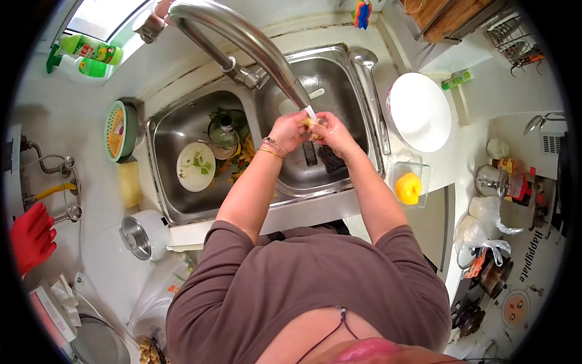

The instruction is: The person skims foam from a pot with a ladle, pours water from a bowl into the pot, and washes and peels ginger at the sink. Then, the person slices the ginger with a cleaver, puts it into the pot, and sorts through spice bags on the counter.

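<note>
Over the right basin of the steel sink point(285, 193), my left hand point(289, 131) and my right hand point(334, 134) meet under the faucet point(276, 56). Water runs from its spout onto my fingers. Both hands are closed around a small pale yellowish piece point(310, 122), partly hidden by the fingers; I cannot make out what it is. A dark item point(330, 159) lies in the basin below my right hand. In the left basin are a white plate point(196, 167) with green bits on it, a glass lid point(224, 130) and leafy and orange scraps point(245, 151).
A large white bowl point(419, 112) and a steel ladle point(379, 103) lie right of the sink. Nearer me, a yellow pepper point(408, 188) sits in a clear dish. On the left are a green basket point(119, 131), a yellow sponge point(130, 184) and a steel pot point(145, 235).
</note>
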### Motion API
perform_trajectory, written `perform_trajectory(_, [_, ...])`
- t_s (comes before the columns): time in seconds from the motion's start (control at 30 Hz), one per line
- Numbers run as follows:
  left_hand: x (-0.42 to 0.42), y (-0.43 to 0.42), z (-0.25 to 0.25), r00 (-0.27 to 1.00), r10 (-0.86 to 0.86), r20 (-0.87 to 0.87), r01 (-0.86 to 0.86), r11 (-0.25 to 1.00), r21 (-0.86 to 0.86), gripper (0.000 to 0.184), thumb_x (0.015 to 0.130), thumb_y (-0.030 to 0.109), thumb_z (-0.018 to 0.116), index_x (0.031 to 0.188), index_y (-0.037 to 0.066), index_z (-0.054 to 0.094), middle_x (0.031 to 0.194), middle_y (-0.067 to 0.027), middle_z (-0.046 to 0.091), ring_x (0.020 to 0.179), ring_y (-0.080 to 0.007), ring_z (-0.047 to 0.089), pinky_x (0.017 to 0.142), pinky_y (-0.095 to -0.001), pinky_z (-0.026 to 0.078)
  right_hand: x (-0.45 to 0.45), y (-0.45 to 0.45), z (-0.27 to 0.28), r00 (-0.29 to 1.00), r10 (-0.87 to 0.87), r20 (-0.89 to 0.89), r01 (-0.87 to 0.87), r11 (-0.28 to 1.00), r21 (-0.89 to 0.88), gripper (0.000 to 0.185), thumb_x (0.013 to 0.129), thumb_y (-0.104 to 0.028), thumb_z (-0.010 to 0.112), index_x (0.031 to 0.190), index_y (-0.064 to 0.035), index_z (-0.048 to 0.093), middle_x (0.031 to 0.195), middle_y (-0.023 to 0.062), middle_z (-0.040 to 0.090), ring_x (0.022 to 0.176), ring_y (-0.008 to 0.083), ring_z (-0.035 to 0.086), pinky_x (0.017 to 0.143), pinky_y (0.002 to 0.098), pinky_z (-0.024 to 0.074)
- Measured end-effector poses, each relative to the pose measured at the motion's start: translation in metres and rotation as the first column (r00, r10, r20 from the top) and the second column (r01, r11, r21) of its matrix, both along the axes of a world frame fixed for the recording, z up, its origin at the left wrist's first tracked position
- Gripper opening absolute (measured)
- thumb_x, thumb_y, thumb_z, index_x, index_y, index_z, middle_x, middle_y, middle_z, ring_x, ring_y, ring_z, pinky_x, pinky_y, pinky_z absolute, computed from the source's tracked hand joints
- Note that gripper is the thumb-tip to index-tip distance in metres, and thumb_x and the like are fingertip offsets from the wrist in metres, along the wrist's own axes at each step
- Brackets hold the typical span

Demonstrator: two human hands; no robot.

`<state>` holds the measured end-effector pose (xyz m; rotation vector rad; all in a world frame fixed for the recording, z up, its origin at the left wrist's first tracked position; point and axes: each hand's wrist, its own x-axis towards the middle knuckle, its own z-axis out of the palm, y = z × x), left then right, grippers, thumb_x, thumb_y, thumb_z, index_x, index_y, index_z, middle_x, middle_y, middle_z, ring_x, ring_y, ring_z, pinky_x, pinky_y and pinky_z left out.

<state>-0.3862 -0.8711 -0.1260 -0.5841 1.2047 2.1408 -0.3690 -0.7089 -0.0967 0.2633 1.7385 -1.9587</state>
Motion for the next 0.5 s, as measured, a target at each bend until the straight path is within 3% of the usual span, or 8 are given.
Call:
perform_trajectory(0.07, [0.006,-0.010,0.026,0.990,-0.101,-0.103,0.083,0.983,-0.161,0.024,0.092,0.020,0.053,0.104,0.001,0.061,0.085,-0.0038,0.064,0.064,-0.0083,0.052,0.058,-0.0249,0.041,-0.007,0.002,-0.006,0.993,0.070,0.098,-0.060,0.992,-0.108,0.032,0.087,-0.018,0.061,0.113,-0.0029,0.050,0.089,0.0077,0.065,0.068,0.0109,0.060,0.059,0.0253,0.0475])
perform_trajectory(0.1, [0.009,-0.010,0.032,0.978,-0.146,-0.150,0.101,0.957,-0.272,0.026,0.093,0.019,0.052,0.107,-0.002,0.058,0.092,-0.0068,0.064,0.073,-0.0134,0.060,0.067,-0.0252,0.047,-0.008,0.000,0.002,0.992,0.083,0.091,-0.079,0.996,-0.041,0.028,0.085,-0.015,0.062,0.109,-0.0039,0.054,0.090,0.0075,0.065,0.072,0.0127,0.061,0.062,0.0259,0.0482])
perform_trajectory(0.2, [0.010,0.002,0.049,0.998,-0.022,-0.058,0.011,0.984,-0.180,0.026,0.092,0.016,0.051,0.110,-0.002,0.055,0.100,-0.0100,0.062,0.084,-0.0188,0.063,0.075,-0.0300,0.051,-0.016,-0.006,-0.024,0.901,0.196,-0.388,-0.083,0.953,0.290,0.023,0.084,-0.013,0.062,0.105,-0.0033,0.057,0.092,0.0081,0.065,0.076,0.0147,0.061,0.066,0.0268,0.0487])
perform_trajectory(0.23, [0.003,0.009,0.045,0.992,0.107,-0.070,-0.107,0.994,0.006,0.025,0.092,0.014,0.048,0.111,-0.001,0.054,0.106,-0.0121,0.060,0.092,-0.0211,0.061,0.082,-0.0344,0.049,-0.017,-0.011,-0.007,0.867,0.158,-0.473,0.014,0.941,0.338,0.021,0.083,-0.011,0.063,0.101,-0.0012,0.060,0.091,0.0093,0.064,0.078,0.0192,0.062,0.069,0.0290,0.0492])
perform_trajectory(0.27, [-0.002,0.011,0.036,0.989,0.142,-0.034,-0.137,0.982,0.132,0.025,0.092,0.013,0.046,0.112,0.000,0.054,0.107,-0.0122,0.061,0.094,-0.0216,0.061,0.083,-0.0357,0.048,-0.020,-0.018,-0.009,0.929,-0.012,-0.370,0.074,0.985,0.156,0.021,0.083,-0.011,0.062,0.101,-0.0009,0.059,0.090,0.0095,0.064,0.078,0.0203,0.062,0.070,0.0293,0.0490])
perform_trajectory(0.33, [-0.010,0.015,0.030,0.982,0.187,0.033,-0.186,0.908,0.375,0.024,0.093,0.012,0.044,0.112,0.001,0.054,0.107,-0.0124,0.061,0.098,-0.0227,0.059,0.087,-0.0383,0.046,-0.032,-0.030,-0.016,0.954,-0.293,-0.064,0.278,0.944,-0.176,0.021,0.083,-0.009,0.061,0.102,-0.0002,0.059,0.089,0.0099,0.063,0.078,0.0224,0.061,0.071,0.0300,0.0487])
perform_trajectory(0.37, [-0.008,0.019,0.026,0.971,0.214,0.107,-0.237,0.918,0.316,0.025,0.094,0.014,0.041,0.111,0.002,0.055,0.109,-0.0119,0.061,0.099,-0.0233,0.059,0.091,-0.0383,0.044,-0.035,-0.034,-0.018,0.930,-0.345,0.125,0.367,0.879,-0.305,0.019,0.086,-0.010,0.058,0.102,-0.0008,0.058,0.088,0.0103,0.062,0.078,0.0246,0.061,0.069,0.0320,0.0490])
perform_trajectory(0.5, [0.001,0.022,0.023,0.905,0.417,0.081,-0.422,0.864,0.275,0.023,0.095,0.018,0.044,0.108,0.003,0.057,0.104,-0.0098,0.062,0.095,-0.0225,0.059,0.087,-0.0343,0.045,-0.038,-0.046,-0.012,0.830,-0.296,0.473,0.535,0.663,-0.524,0.020,0.090,-0.017,0.051,0.099,-0.0009,0.058,0.089,0.0110,0.061,0.076,0.0247,0.061,0.065,0.0367,0.0496])
